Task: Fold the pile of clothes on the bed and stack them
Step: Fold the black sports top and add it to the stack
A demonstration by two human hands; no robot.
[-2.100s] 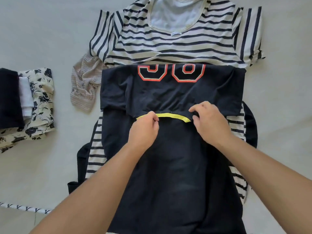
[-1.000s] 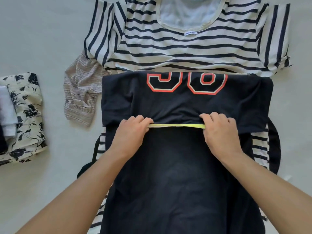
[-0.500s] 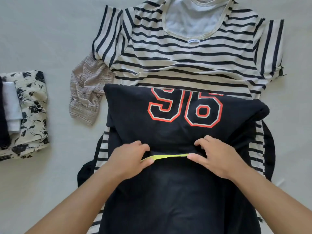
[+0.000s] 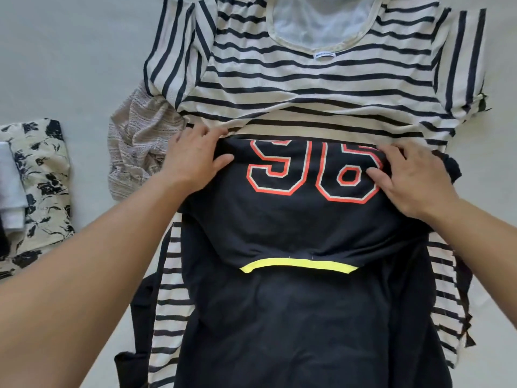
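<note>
A black T-shirt (image 4: 293, 219) with an orange-outlined "96" lies folded over on itself in the middle of the bed, its yellow collar (image 4: 296, 264) facing me. My left hand (image 4: 193, 161) grips the far left corner of the fold, thumb on the black cloth. My right hand (image 4: 414, 180) grips the far right corner the same way, beside the "6". Under the black shirt lies a spread cream shirt with dark stripes (image 4: 307, 88), neckline away from me.
A crumpled beige knit garment (image 4: 140, 141) sticks out from under the striped shirt at the left. Folded clothes, a floral piece (image 4: 42, 175) with white and dark ones, are stacked at the left edge. Pale bed sheet (image 4: 70, 65) surrounds everything.
Both hands pulled the yellow collar toward me, let it go and moved up to the far corners of the fold. The "96" now shows in full.
</note>
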